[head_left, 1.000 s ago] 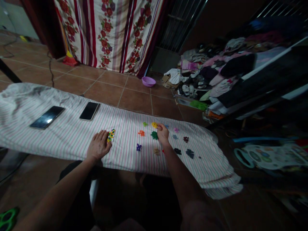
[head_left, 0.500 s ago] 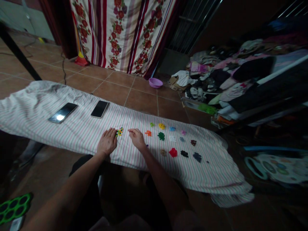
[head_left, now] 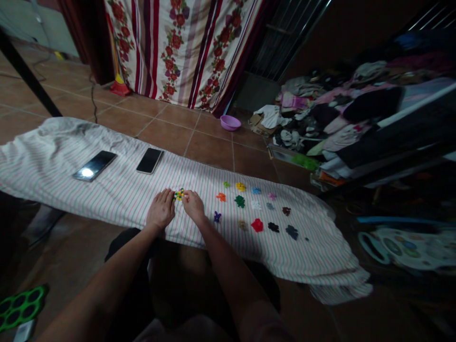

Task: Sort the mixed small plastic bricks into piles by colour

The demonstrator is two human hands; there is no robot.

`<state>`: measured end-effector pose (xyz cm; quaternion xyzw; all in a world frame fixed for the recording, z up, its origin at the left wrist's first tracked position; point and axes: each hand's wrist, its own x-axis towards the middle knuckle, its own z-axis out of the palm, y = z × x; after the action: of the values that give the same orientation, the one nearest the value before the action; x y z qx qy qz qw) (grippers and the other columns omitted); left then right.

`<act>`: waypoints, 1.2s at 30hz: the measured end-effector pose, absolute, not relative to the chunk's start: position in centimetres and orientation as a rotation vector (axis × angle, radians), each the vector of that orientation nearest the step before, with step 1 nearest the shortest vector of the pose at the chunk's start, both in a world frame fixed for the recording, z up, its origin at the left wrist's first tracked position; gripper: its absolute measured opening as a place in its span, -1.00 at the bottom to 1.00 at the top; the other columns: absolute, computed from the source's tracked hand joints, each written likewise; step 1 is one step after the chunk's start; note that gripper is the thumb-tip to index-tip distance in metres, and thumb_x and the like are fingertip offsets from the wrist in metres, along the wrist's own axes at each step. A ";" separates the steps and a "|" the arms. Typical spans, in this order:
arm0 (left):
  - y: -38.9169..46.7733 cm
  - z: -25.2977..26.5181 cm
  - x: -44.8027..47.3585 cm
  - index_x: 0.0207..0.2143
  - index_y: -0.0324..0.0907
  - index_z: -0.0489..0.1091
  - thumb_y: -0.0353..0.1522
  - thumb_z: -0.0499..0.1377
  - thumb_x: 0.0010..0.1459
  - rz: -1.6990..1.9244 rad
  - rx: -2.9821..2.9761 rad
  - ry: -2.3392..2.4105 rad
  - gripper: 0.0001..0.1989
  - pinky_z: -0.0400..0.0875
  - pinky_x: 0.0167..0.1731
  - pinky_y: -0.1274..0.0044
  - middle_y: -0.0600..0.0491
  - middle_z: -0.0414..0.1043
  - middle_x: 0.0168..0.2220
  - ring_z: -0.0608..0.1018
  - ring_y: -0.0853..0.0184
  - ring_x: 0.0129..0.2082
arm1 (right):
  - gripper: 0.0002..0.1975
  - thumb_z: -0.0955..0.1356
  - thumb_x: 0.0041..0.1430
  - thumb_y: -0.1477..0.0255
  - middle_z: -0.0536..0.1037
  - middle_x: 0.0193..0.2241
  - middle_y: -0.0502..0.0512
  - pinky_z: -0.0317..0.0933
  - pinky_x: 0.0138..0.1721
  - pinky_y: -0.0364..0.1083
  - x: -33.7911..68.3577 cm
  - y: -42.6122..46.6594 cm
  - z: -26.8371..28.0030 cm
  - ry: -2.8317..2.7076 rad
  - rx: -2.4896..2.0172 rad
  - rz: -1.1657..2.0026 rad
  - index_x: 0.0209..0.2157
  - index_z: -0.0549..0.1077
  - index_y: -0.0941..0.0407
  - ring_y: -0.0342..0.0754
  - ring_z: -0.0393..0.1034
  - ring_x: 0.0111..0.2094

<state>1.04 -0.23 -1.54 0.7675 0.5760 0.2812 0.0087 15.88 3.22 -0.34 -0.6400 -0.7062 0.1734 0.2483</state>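
Observation:
A small cluster of green, yellow and white pieces point(head_left: 179, 194) lies on the striped cloth between my hands; the pieces are too small to name. My left hand point(head_left: 160, 209) rests flat beside it, fingers stretched out, their tips at its left edge. At its right edge, my right hand point(head_left: 193, 205) has thumb and forefinger pinched together; whatever they hold is too small to make out. To the right are little colour-sorted piles, among them a purple pile point(head_left: 217, 217), an orange pile point(head_left: 221, 196), a dark green pile point(head_left: 240, 201) and a red pile point(head_left: 257, 225).
Two phones point(head_left: 150, 160) lie flat on the cloth point(head_left: 199, 175) to the left. Further right are a black pile point(head_left: 273, 227) and a dark grey pile point(head_left: 292, 232). Beyond the cloth, a purple basin point(head_left: 230, 123) stands on the tiled floor, near heaped clothes point(head_left: 335, 104).
My right hand has moved left, from a gap beside the cluster to its right edge. The purple pile, mostly covered by my right arm before, now shows. My left hand stays beside the cluster.

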 end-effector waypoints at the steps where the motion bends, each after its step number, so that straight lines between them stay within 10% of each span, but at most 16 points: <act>1: -0.2 -1.5 1.0 0.10 -0.32 0.27 -0.34 -0.13 0.26 0.878 2.401 1.799 -0.57 0.19 0.17 0.20 -0.25 0.33 0.13 0.32 0.10 0.20 | -0.82 0.28 0.18 0.47 0.53 -0.29 0.09 0.24 -0.15 -0.09 15.8 3.3 -0.2 -1.928 -1.762 0.478 -0.20 0.47 0.05 -0.02 0.39 -0.20; 36: -0.1 -1.9 1.0 0.10 -0.34 0.27 -0.37 -0.07 0.21 0.887 2.437 1.823 -0.56 0.21 0.16 0.22 -0.25 0.36 0.10 0.34 0.08 0.18 | -0.86 0.32 0.14 0.46 0.53 -0.29 0.01 0.29 -0.21 -0.16 16.4 2.9 -0.1 -1.801 -1.731 0.658 -0.27 0.51 0.04 -0.13 0.42 -0.32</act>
<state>1.03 -0.10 -1.87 0.7686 0.5750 0.2798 -0.0142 16.44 2.88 -0.06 -0.6440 -0.6703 0.2448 0.2757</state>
